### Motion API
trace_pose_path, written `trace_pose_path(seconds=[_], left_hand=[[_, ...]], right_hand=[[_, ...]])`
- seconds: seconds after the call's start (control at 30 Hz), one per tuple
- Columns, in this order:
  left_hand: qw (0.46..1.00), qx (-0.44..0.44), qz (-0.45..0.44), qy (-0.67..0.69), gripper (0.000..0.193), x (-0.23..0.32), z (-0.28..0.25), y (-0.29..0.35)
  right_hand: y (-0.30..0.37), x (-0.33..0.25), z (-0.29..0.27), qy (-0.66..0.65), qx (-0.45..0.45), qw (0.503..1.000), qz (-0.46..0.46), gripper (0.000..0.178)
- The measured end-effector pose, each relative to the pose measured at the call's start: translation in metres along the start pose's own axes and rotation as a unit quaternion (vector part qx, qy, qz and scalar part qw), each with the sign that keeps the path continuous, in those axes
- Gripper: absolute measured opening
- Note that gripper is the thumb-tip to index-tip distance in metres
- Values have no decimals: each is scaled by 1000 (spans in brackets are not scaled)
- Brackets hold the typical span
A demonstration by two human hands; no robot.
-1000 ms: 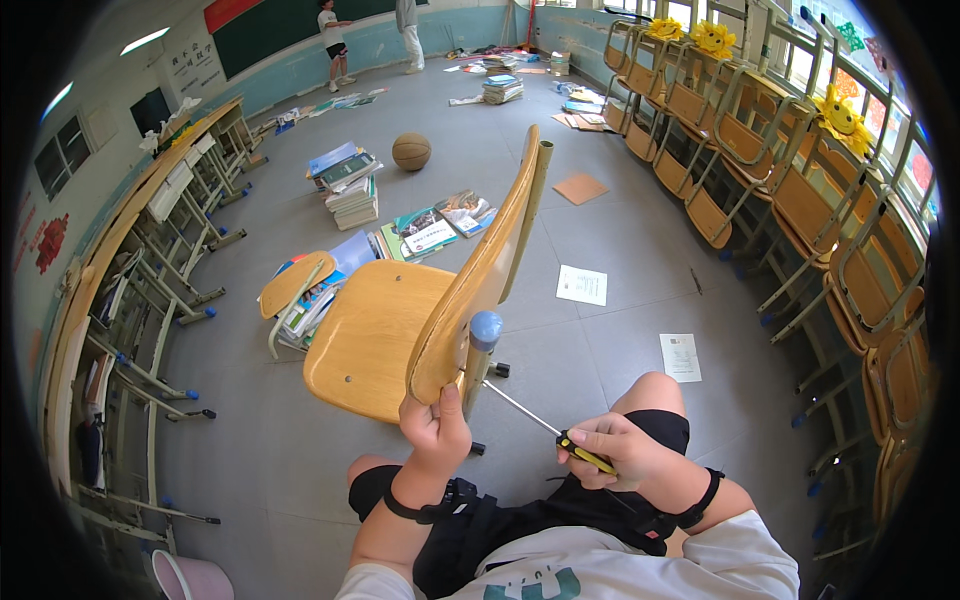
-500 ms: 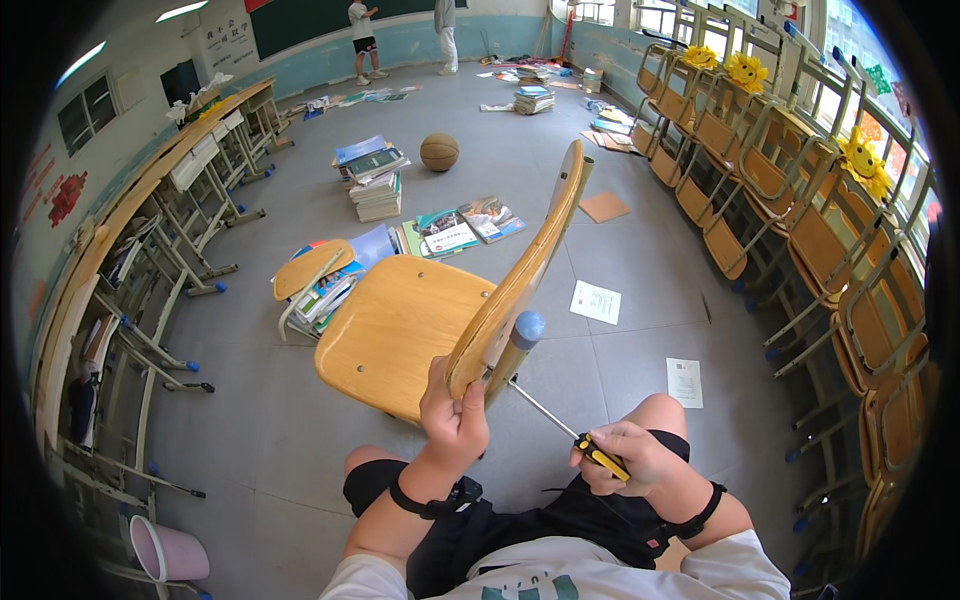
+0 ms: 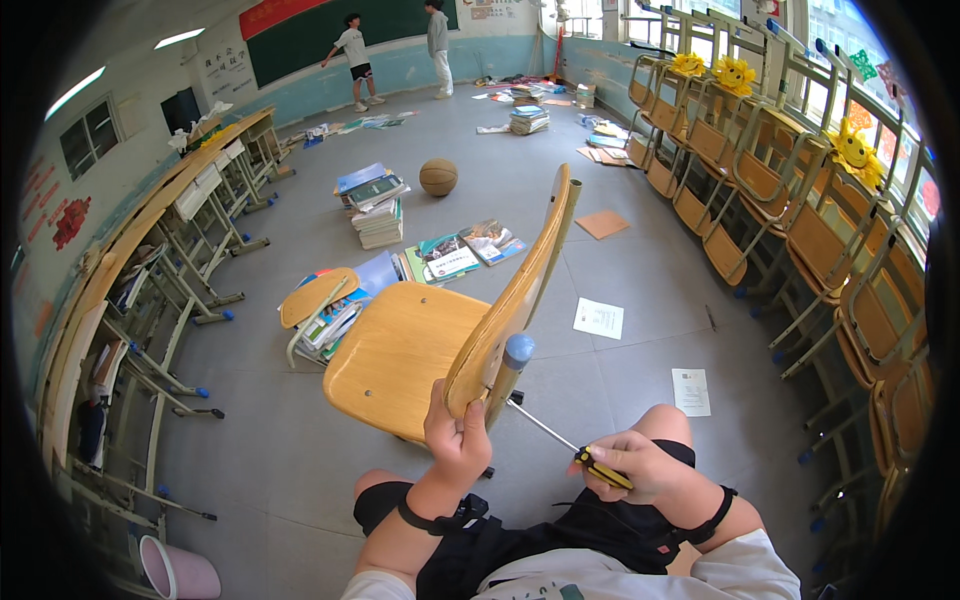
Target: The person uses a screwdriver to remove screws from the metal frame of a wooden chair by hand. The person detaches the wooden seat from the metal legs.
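A wooden chair point(image 3: 390, 345) with a metal frame stands right in front of me, its backrest point(image 3: 520, 285) toward my hands. My left hand point(image 3: 458, 435) is closed on the backrest's lower left edge, thumb on the near side. In my right hand point(image 3: 630, 465) is a screwdriver point(image 3: 607, 472) with a yellow and black handle, fingers wrapped round it. Its long metal shaft points up and left to the chair frame, just below the blue-capped tube end point(image 3: 519, 350). Whether the tip sits in a screw cannot be made out.
Beyond the chair lie a stack of books point(image 3: 375, 205), a basketball point(image 3: 438, 177) and loose papers point(image 3: 598, 318). Desks point(image 3: 150, 215) line the left; stacked chairs point(image 3: 765, 180) line the right. A pink bin point(image 3: 180, 572) stands at lower left. Two people point(image 3: 355, 60) stand by the chalkboard.
My view has tilted up slightly, showing more of the far wall. Both hands keep their grips, and the screwdriver stays at the chair frame.
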State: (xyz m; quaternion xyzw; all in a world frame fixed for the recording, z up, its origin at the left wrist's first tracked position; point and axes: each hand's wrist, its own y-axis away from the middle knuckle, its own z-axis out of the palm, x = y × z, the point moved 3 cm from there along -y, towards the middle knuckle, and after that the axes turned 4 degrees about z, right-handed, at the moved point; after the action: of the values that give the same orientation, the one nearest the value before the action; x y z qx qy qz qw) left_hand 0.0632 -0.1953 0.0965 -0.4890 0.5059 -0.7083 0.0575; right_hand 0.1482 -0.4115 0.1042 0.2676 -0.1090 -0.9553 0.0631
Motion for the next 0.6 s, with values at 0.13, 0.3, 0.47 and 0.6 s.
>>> trace_pose_path(seconds=[0.13,0.3,0.47,0.6], left_hand=[[999,10,-19,37,19,-1,2,-1],[1000,5,-10,-4,27,-4,-6,1],[999,7,-37,14,29,-15,-9,8],[999,18,-39,31,31,-9,-2,7]], right_hand=[[-1,-10,3,318,119,939,-50,35],[8,-10,51,839,313,252,-368,24],[5,-12,27,564,302,714,-283,27],[1,-15,9,253,153,954,-55,36]])
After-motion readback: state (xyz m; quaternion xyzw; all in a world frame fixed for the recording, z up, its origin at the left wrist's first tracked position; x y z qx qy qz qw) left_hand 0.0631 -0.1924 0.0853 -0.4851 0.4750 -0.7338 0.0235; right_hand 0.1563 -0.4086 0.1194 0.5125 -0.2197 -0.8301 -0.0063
